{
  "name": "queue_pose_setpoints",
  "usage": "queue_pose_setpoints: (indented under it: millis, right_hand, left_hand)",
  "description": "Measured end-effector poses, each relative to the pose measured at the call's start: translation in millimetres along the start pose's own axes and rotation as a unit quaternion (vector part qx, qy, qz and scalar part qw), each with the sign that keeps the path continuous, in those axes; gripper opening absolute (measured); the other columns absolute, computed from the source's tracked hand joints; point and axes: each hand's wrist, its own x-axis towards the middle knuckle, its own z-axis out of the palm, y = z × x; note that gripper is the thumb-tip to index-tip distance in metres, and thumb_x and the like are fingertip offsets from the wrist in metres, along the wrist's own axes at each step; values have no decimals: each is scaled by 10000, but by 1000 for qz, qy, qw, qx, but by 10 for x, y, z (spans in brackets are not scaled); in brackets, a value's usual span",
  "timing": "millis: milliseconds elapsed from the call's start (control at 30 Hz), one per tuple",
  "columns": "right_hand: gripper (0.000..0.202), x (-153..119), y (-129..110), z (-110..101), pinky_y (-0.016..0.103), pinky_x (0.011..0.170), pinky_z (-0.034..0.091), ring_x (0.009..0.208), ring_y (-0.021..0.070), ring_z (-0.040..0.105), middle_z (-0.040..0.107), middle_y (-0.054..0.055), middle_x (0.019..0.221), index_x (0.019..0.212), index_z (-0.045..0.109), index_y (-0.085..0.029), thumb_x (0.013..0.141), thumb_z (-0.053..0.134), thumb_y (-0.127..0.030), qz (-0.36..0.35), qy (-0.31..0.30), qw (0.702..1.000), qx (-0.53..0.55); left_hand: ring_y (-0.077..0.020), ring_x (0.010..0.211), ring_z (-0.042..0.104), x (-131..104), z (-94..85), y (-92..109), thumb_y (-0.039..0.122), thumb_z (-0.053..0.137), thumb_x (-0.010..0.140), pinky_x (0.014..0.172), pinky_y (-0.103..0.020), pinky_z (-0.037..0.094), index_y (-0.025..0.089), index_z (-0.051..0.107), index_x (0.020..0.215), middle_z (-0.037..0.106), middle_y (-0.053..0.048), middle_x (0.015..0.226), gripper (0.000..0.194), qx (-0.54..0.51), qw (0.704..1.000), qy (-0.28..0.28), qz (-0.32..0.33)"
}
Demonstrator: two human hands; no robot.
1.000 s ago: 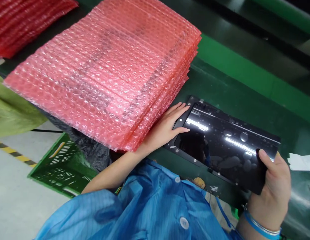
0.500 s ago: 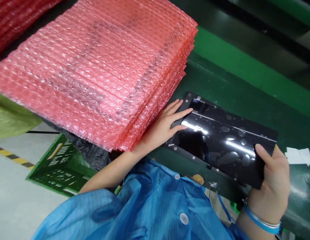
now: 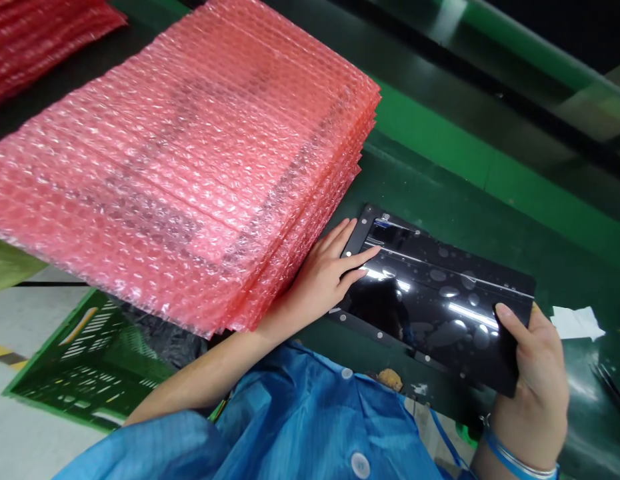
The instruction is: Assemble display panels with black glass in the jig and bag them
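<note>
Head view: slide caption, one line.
Left hand touching and right hand gripping a glossy black display panel beside stacked red bubble wrap.

Before you, the panel [image 3: 430, 300] lies over the table [image 3: 440, 193] between your left hand [image 3: 327, 275] and your right hand [image 3: 543, 357], with the bubble-wrap stack [image 3: 190, 153] to its left, a crate [image 3: 103, 350] below that stack, and a paper scrap [image 3: 577, 323] beside your right hand.
</note>
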Motion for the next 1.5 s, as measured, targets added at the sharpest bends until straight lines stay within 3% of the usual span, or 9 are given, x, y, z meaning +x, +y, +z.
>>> queue_pose_setpoints:
  millis: [300,433,500,600,733,933,1067,1233,1500]
  right_hand:
    - [446,-14,-30,52,416,650,574,689,280,696,716,17,727,870,667,-269,495,827,-450,10,10,1000,-15]
    - [410,124,-62,-112,378,597,516,633,259,654,689,21,684,816,640,-270,544,773,-545,-8,-35,989,-142]
    - [412,230,-116,-204,371,545,459,519,243,587,613,20,541,672,586,-264,578,700,-648,-16,-70,952,-297]
    - [558,349,-229,-250,379,518,377,419,226,493,503,36,413,492,416,-280,643,468,-814,-28,-120,842,-524]
    - [683,354,-362,-197,360,538,321,497,237,502,555,65,496,499,443,-278,709,188,-875,-92,-132,760,-630]
    - [652,548,-305,-284,312,561,305,517,182,464,523,19,487,581,448,-258,722,289,-875,-144,-76,846,-507]
    - [558,888,-139,-296,293,582,340,531,154,478,565,6,546,644,474,-245,716,483,-798,-125,-79,909,-389]
    - [506,1042,-95,-177,278,574,302,569,146,476,545,-18,560,605,422,-241,698,694,-658,-153,-60,888,-430]
    - [494,1029,-141,-111,276,569,266,603,157,486,555,-11,611,637,429,-237,687,787,-574,-145,-38,861,-486]
  left_hand:
    - [-290,1492,311,3,29,34,312,600,947,1147,-562,360,287,624,1333,372,-133,1591,388,37,999,17,-4]
    - [-302,1473,347,1,54,55,294,609,941,1126,-559,371,300,620,1338,398,-142,1575,398,63,998,23,-17]
    - [-307,1470,353,1,64,68,285,608,941,1120,-555,375,299,619,1341,397,-149,1574,401,69,997,23,-20]
    - [-313,1466,359,5,77,92,286,599,946,1122,-557,369,288,626,1337,406,-161,1566,392,79,996,26,-27]
    - [-314,1458,375,13,62,103,289,569,962,1111,-563,374,293,634,1327,399,-158,1570,370,104,994,21,-41]
    - [-360,1467,347,28,94,303,225,529,969,1093,-604,367,263,626,1338,376,-183,1575,384,184,981,47,-27]
    - [-330,1497,287,-7,462,755,231,539,956,1128,-531,375,208,560,1399,349,-151,1597,444,152,979,-11,135]
    - [-331,1430,417,-92,943,1127,475,534,946,1143,-486,389,141,565,1395,455,-147,1535,560,135,946,-130,265]
    - [-306,1400,465,-55,993,1130,323,487,981,1126,-452,413,141,606,1356,501,-119,1503,434,190,930,-131,286]
